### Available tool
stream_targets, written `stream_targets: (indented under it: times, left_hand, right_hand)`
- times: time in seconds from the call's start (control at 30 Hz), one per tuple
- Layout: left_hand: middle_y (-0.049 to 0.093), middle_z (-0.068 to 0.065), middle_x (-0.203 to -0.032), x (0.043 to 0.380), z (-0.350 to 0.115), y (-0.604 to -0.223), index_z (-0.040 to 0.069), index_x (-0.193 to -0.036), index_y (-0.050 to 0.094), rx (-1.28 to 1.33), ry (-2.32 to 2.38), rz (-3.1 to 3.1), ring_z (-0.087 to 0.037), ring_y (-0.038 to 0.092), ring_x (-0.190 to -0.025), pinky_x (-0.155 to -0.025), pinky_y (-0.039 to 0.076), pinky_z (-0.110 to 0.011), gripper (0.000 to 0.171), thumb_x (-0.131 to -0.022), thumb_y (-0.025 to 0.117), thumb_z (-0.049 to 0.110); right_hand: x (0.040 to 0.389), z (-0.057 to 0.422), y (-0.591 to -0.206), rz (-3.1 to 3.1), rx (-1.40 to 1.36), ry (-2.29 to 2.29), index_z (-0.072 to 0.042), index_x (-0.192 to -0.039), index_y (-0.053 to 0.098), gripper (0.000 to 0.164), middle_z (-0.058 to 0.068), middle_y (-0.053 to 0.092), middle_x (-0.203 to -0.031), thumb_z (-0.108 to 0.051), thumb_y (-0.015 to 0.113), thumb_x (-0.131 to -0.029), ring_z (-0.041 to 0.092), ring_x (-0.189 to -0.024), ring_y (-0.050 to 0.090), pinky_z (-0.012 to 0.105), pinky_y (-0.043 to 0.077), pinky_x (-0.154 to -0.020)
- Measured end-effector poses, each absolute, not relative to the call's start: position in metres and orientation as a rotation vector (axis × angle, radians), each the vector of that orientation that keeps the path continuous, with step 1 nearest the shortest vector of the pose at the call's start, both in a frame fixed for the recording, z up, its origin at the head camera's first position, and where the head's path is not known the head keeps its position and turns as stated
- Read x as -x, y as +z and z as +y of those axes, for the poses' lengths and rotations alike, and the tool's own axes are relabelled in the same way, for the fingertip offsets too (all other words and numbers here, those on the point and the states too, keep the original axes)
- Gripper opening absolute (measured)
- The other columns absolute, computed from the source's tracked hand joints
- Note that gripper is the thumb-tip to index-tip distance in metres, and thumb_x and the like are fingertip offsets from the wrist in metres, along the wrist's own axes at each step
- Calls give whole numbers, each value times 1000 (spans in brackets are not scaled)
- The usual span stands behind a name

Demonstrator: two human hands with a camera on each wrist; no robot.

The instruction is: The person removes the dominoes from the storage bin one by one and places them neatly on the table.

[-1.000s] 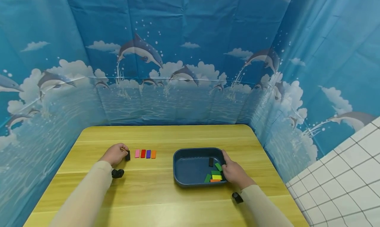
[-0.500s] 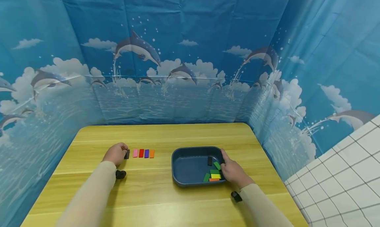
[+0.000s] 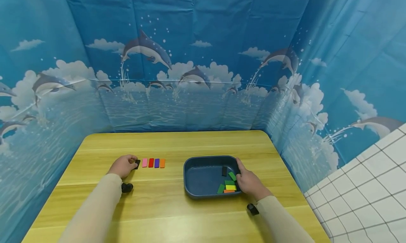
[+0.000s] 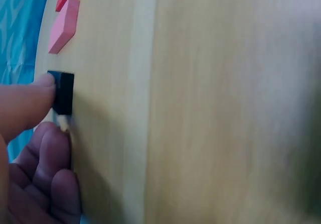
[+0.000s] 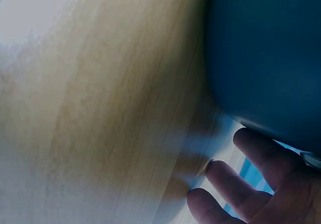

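Wooden table (image 3: pixel 158 214) — left hand (image 3: pixel 123 165), fingers curled, pinches black block (image 4: pixel 64 96); right hand (image 3: pixel 251 184), fingers spread, grips blue tray (image 3: pixel 200 181).

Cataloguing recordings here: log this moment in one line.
left hand: touches black block | right hand: grips blue tray | row: pink block, red block, purple block, orange block | in tray: several blocks

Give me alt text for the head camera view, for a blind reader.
A person's left hand touches a black block beside a row of pink, red, purple and orange blocks on a wooden table; their right hand holds a blue tray with blocks inside.
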State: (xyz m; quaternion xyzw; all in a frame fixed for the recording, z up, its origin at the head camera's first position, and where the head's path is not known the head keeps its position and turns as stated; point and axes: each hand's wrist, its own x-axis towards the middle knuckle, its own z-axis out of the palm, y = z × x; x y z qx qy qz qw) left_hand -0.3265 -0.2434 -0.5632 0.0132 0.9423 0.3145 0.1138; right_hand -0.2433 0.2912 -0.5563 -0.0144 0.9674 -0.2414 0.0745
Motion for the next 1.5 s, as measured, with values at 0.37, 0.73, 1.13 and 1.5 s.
stream_targets:
  times: [0.37,0.73,1.13,1.5]
  left_hand:
    - [67,-25,-134,336,-236,-571,2,-137,64,47,912,2772,-46,62,-123,-105,48,-62,36,-108,60,24]
    - [56,-29,-146,335,-239,-567,2,-151,52,23,965,2697,-47,56,-130,-106,47,-61,49,-110,54,30]
    - [56,-34,-146,334,-242,-564,2,-153,50,-101,901,2670,-52,52,-135,-111,43,-65,56,-103,66,20]
    - [54,-35,-148,333,-241,-565,2,-154,47,-96,886,2683,-52,51,-137,-112,42,-66,58,-104,66,24]
  right_hand:
    - [243,293,-556,2909,53,-710,-8,-170,11,69,28,58,-147,-15,39,-108,27,-89,64,50,52,-92]
    - [243,293,-556,2917,67,-722,-7,-170,11,69,29,58,-148,-15,40,-108,26,-89,64,50,52,-91]
    - [243,294,-555,2905,56,-730,-9,-170,10,69,29,57,-149,-15,39,-108,27,-92,64,50,52,-92]
    - [241,292,-556,2899,37,-746,-10,-171,11,68,28,47,-159,-15,38,-108,33,-115,66,56,49,-106]
